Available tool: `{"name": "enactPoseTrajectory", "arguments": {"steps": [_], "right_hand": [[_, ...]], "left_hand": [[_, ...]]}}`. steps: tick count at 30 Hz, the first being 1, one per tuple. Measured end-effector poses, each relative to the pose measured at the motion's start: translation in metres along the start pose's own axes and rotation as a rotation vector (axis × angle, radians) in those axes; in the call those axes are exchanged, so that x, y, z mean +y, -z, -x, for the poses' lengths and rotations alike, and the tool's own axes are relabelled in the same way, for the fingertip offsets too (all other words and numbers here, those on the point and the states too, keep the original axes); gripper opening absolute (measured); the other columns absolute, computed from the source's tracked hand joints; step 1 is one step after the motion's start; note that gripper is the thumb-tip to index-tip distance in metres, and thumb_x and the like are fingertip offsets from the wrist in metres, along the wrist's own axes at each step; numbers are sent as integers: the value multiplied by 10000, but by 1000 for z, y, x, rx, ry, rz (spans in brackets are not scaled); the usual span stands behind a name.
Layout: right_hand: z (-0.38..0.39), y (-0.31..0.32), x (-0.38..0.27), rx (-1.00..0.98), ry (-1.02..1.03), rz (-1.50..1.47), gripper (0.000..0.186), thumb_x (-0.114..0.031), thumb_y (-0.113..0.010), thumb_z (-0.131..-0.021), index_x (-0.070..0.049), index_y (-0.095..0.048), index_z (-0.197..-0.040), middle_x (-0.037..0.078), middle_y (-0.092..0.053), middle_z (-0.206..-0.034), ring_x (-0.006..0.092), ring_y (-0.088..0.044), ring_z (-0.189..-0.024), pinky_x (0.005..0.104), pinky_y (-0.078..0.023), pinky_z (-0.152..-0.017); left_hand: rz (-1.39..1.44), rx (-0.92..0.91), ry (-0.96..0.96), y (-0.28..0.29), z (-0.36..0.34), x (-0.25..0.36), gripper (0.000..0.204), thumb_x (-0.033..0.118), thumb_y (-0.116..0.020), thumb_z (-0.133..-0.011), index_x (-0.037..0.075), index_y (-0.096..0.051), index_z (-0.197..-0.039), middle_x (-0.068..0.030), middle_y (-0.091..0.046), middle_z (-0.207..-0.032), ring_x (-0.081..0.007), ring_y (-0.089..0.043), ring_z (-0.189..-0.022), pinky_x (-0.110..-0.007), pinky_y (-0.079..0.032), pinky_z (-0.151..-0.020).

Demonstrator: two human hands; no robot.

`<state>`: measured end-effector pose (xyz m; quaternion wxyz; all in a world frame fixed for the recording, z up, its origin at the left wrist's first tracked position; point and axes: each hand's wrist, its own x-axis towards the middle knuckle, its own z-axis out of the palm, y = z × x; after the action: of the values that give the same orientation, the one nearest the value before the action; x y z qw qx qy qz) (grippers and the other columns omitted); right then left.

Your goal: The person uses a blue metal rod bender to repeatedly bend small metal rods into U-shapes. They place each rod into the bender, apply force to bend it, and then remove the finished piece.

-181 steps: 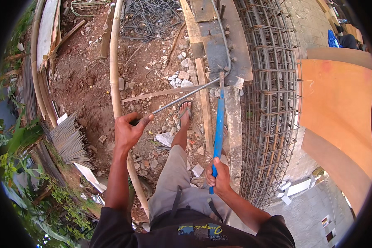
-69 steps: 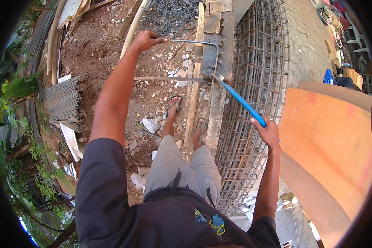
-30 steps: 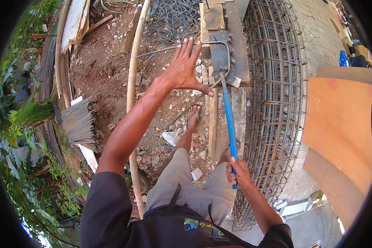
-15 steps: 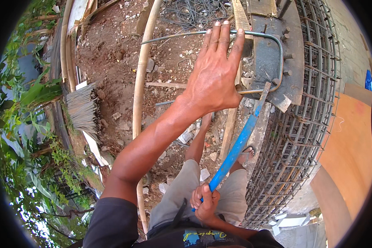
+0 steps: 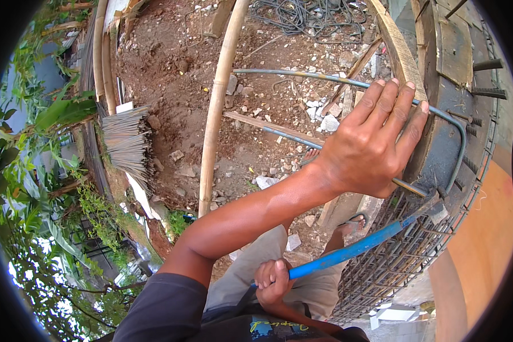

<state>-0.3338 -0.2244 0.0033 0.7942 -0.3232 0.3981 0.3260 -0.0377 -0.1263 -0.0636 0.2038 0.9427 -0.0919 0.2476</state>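
My right grip [image 5: 275, 281] is wrapped round the blue bar [image 5: 347, 249]; left grip [image 5: 370, 139] flat over bent rod [image 5: 325, 76], fingers straight. Bar's tip near rod's bend.

Light: bright, diffuse outdoor daylight; shadows soft. Glare: blown-out white patches among green leafy foliage [image 5: 68, 111], lower left; mild sheen on bare left forearm [image 5: 256, 210]. Focus: blue tubular metal lever [image 5: 347, 249] clear. Distortion: fisheye; flat orange panel [image 5: 487, 219] bowed; corners black.
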Motion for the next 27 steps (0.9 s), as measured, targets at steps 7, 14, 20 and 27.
{"name": "enactPoseTrajectory", "arguments": {"steps": [7,14,20,27], "right_hand": [[-7,-13,7,31,-22,-10,448,-231,-538,-1059,-155,-367,-653,-5,-352,-477,123,-311,-370,315,-306,-370],[8,9,-21,-35,-125,44,469,-287,-580,-1061,-152,-387,-656,-2,-358,-477,136,-348,-362,307,-324,-377],[16,93,-35,83,72,408,416,-132,-691,-990,-126,-449,-652,-14,-399,-471,112,-377,-340,307,-319,-354],[83,136,-188,304,508,834,335,-78,-762,-914,-80,-517,-686,-35,-440,-551,62,-396,-462,289,-303,-439]], "left_hand": [[44,-152,14,10,-5,2,712,154,-660,-656,-26,-682,-1344,-301,-631,-1418,-451,-630,-1306,-547,-468,-1159],[190,-204,215,39,22,34,566,24,-757,-794,102,-692,-1351,-230,-540,-1521,-438,-534,-1386,-509,-438,-1162],[450,-237,335,74,35,52,216,101,-774,-933,74,-767,-1147,-121,-680,-893,-330,-674,-812,-464,-543,-728],[1035,152,945,129,-11,83,314,243,-690,-1075,37,-741,-1306,-5,-621,-802,-76,-522,-656,-268,-382,-559]]}}
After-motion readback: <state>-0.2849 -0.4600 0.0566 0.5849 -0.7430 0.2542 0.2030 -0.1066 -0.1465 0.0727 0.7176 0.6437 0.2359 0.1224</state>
